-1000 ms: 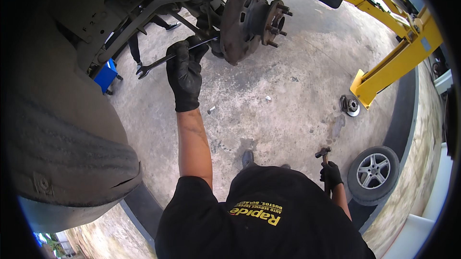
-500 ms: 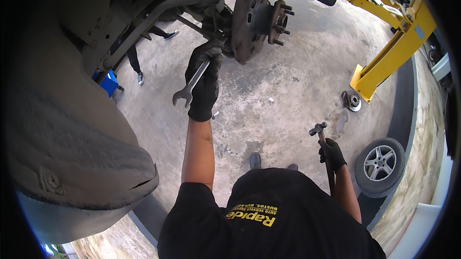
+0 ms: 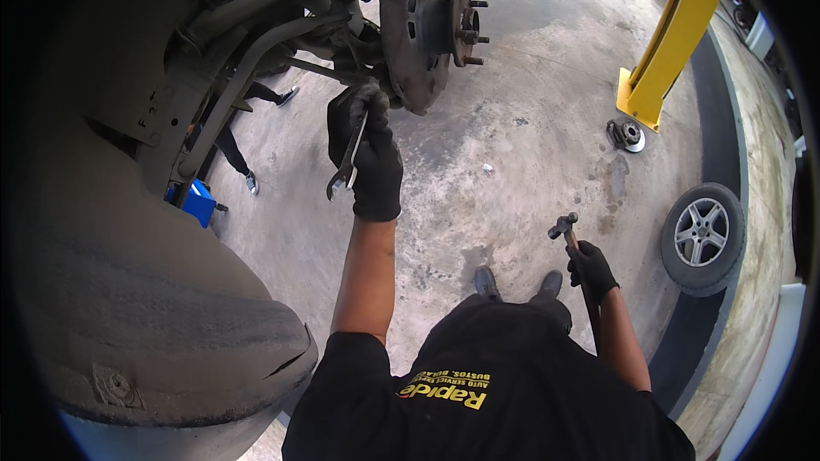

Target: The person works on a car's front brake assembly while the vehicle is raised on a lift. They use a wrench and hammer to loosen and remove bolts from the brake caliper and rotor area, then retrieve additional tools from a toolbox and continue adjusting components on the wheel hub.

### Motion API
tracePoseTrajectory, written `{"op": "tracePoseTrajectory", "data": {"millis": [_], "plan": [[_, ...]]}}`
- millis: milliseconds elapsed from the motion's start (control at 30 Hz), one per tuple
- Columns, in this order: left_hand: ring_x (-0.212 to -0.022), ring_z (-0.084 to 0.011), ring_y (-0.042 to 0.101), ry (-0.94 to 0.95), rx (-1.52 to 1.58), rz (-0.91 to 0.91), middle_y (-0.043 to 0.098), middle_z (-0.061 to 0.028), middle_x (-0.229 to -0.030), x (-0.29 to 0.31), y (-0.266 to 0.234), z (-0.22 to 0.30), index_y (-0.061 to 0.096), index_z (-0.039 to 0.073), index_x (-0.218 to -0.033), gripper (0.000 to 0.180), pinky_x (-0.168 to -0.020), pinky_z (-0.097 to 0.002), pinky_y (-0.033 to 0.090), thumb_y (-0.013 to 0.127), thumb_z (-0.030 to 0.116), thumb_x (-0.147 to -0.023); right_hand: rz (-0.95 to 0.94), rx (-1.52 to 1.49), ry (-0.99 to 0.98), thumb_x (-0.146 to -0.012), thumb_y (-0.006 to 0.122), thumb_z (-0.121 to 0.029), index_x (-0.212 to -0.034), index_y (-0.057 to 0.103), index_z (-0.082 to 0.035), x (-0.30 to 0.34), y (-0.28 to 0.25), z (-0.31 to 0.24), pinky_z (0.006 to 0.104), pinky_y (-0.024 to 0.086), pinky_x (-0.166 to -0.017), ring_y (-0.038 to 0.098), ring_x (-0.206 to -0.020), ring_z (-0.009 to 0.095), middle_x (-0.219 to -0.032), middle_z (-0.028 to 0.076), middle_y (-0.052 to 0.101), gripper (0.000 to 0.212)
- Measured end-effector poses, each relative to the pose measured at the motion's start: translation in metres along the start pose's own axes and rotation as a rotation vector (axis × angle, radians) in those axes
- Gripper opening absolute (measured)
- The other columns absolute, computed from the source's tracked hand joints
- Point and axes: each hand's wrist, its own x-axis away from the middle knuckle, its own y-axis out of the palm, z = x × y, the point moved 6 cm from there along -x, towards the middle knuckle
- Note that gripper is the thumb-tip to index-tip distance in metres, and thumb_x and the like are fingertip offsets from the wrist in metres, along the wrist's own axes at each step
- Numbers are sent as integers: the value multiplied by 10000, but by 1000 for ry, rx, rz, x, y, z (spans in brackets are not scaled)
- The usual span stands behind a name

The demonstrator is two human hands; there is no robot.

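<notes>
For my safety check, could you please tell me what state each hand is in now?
Left hand: closed, holding a wrench.
Right hand: closed, holding a hammer.

The worn concrete floor (image 3: 530, 149) is blotched with dark stains, brightly lit toward the top. A dark band (image 3: 719, 132) borders it at right beside a pale, mottled strip (image 3: 760, 153), near a yellow post (image 3: 670, 51).

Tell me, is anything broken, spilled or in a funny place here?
Yes. At lower left, a dark slit in the trim looks like a tear. A dark patch on the floor near the yellow post could be a spill; I can't tell. The studs on the hub stick out bare, and a wheel sits on the floor.
</notes>
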Motion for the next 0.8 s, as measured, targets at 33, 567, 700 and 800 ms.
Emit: {"op": "tracePoseTrajectory", "data": {"millis": [33,567,700,800], "plan": [[-926,-219,685,36,-57,-14,672,-114,-1038,-2,-1,2,647,-6,-1099,116,-822,-330,573,608,25,-994,15,-20,-1,-1012,599,-256,-975,582,-62,4,3,5,311,448,-443,519,-494,137,-693,41,552,199],[-917,-179,667,269,-84,-307,655,-78,-1011,-9,2,27,643,13,-1113,299,-834,-294,556,527,-124,-873,56,-29,-23,-1001,598,-261,-964,593,-57,79,32,99,309,463,-441,537,-470,138,-694,43,572,207],[-1000,-261,653,432,-185,-392,653,-119,-1080,-6,3,15,623,6,-1148,244,-900,-356,529,524,-44,-930,138,-44,23,-990,596,-242,-961,595,-58,81,35,170,320,477,-440,544,-475,141,-696,48,574,186],[-1138,-334,621,762,-411,-469,625,-181,-1231,-4,-5,4,596,8,-1252,288,-987,-409,499,546,35,-970,223,-115,75,-972,600,-207,-1018,598,-41,95,43,235,327,490,-440,561,-488,148,-709,54,584,172]]}}
